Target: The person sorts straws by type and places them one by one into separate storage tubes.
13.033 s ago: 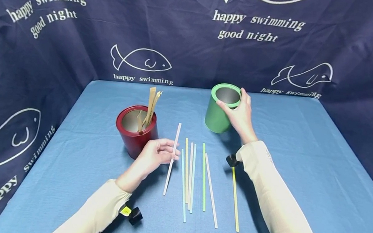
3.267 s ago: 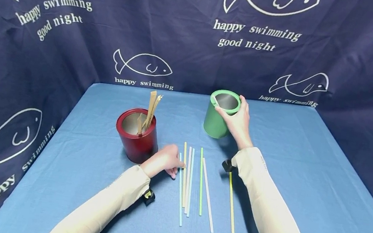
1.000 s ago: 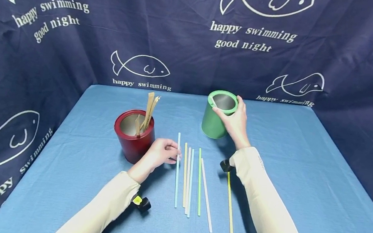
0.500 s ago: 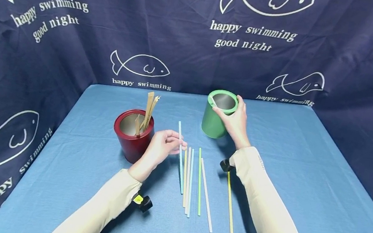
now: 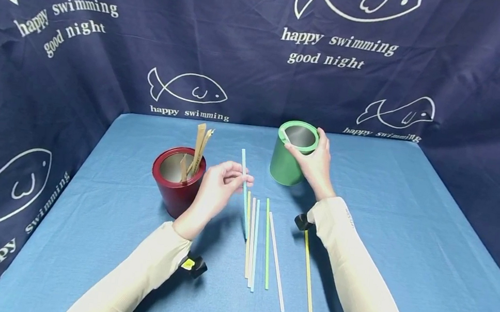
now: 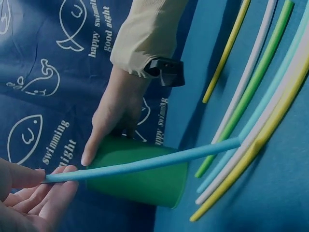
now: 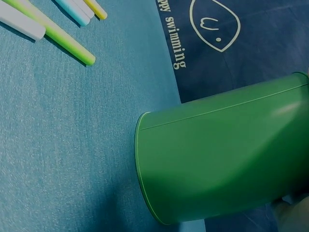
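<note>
Straw (image 6: 149, 163) is rising in your left hand (image 5: 218, 186)'s pinch, seemingly mid-carry, your right hand (image 5: 317, 164) gripping the far green can (image 5: 286, 166).

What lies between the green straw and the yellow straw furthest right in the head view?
A single pale straw; the head and left wrist views both show it.
</note>
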`<state>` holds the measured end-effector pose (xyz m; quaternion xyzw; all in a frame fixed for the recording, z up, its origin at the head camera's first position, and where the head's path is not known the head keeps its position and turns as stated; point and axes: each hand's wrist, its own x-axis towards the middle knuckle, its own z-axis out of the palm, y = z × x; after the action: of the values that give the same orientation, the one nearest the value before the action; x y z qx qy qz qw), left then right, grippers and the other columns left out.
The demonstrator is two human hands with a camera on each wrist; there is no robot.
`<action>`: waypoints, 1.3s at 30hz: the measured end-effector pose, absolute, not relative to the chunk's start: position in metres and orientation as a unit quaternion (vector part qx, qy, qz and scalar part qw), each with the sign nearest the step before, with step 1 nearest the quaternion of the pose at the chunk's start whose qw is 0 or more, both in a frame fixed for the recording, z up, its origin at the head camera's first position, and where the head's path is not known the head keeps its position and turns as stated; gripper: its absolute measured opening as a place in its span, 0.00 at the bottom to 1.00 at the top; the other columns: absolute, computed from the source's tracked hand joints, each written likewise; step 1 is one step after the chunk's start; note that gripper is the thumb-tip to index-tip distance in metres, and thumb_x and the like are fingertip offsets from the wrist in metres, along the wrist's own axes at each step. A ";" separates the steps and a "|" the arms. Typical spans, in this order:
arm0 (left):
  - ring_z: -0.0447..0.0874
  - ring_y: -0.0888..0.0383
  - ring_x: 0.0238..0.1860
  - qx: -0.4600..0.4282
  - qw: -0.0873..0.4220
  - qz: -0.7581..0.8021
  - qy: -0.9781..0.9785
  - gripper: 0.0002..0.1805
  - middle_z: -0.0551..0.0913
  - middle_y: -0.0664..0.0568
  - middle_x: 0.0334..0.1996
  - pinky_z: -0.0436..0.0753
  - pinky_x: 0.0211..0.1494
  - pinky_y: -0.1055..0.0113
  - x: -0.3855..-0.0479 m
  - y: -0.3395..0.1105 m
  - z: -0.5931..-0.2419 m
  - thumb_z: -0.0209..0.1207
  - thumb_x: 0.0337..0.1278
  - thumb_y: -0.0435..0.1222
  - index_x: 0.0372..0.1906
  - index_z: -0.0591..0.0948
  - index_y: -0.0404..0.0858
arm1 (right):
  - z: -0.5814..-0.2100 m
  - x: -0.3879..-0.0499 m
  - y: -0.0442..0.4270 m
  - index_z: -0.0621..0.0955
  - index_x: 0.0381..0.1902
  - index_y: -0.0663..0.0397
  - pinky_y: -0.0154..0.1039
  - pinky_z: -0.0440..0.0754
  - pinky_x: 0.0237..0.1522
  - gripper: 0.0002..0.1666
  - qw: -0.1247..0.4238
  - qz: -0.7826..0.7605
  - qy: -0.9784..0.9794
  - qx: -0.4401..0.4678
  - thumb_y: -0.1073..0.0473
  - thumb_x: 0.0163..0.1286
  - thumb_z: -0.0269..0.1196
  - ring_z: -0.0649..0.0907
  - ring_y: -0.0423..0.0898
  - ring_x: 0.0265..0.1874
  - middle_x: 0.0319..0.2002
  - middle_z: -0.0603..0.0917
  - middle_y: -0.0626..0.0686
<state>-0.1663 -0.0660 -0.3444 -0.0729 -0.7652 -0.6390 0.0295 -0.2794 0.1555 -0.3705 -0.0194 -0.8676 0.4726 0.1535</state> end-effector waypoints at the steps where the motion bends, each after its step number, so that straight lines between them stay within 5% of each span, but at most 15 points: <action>1: 0.90 0.49 0.39 -0.077 0.042 -0.634 -0.768 0.07 0.88 0.38 0.37 0.87 0.46 0.57 -0.166 -0.066 -0.343 0.61 0.61 0.31 0.39 0.82 0.30 | -0.370 -0.279 0.155 0.55 0.75 0.51 0.54 0.66 0.69 0.59 0.153 0.473 -0.868 -0.019 0.42 0.54 0.72 0.68 0.59 0.67 0.71 0.62 0.60; 7: 0.90 0.54 0.38 -0.098 0.124 -0.602 -0.782 0.06 0.90 0.45 0.35 0.86 0.43 0.67 -0.165 -0.061 -0.339 0.62 0.61 0.35 0.37 0.81 0.35 | -0.372 -0.279 0.157 0.54 0.75 0.51 0.53 0.67 0.69 0.59 0.153 0.471 -0.868 -0.020 0.42 0.54 0.72 0.68 0.59 0.67 0.71 0.62 0.61; 13: 0.89 0.57 0.40 -0.114 0.195 -0.595 -0.771 0.07 0.89 0.46 0.36 0.86 0.50 0.65 -0.164 -0.056 -0.336 0.62 0.61 0.36 0.39 0.81 0.36 | -0.374 -0.279 0.158 0.54 0.75 0.50 0.54 0.67 0.68 0.58 0.151 0.470 -0.869 -0.022 0.42 0.54 0.72 0.68 0.59 0.67 0.71 0.62 0.60; 20: 0.89 0.56 0.43 -0.132 0.247 -0.594 -0.754 0.07 0.89 0.46 0.40 0.86 0.46 0.66 -0.164 -0.053 -0.333 0.61 0.62 0.34 0.42 0.80 0.34 | -0.373 -0.279 0.158 0.55 0.75 0.50 0.55 0.67 0.68 0.58 0.155 0.472 -0.868 -0.020 0.42 0.53 0.72 0.68 0.59 0.66 0.70 0.63 0.61; 31: 0.87 0.51 0.45 -0.207 0.371 -0.635 -0.646 0.07 0.86 0.36 0.40 0.85 0.53 0.64 -0.174 -0.040 -0.333 0.57 0.64 0.29 0.41 0.77 0.27 | -0.375 -0.280 0.158 0.55 0.75 0.50 0.54 0.68 0.67 0.58 0.160 0.471 -0.867 -0.022 0.42 0.53 0.72 0.70 0.59 0.65 0.70 0.64 0.61; 39: 0.86 0.45 0.46 -0.245 0.413 -0.660 -0.578 0.07 0.84 0.30 0.41 0.83 0.56 0.58 -0.182 -0.028 -0.328 0.56 0.62 0.23 0.42 0.74 0.21 | -0.375 -0.282 0.157 0.55 0.75 0.50 0.54 0.67 0.68 0.59 0.161 0.472 -0.867 -0.018 0.42 0.53 0.72 0.69 0.59 0.66 0.70 0.63 0.60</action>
<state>-0.1825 -0.0278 -0.3282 -0.2449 -0.5779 -0.6601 0.4127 -0.2816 0.1570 -0.3752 -0.0178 -0.8666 0.4721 0.1609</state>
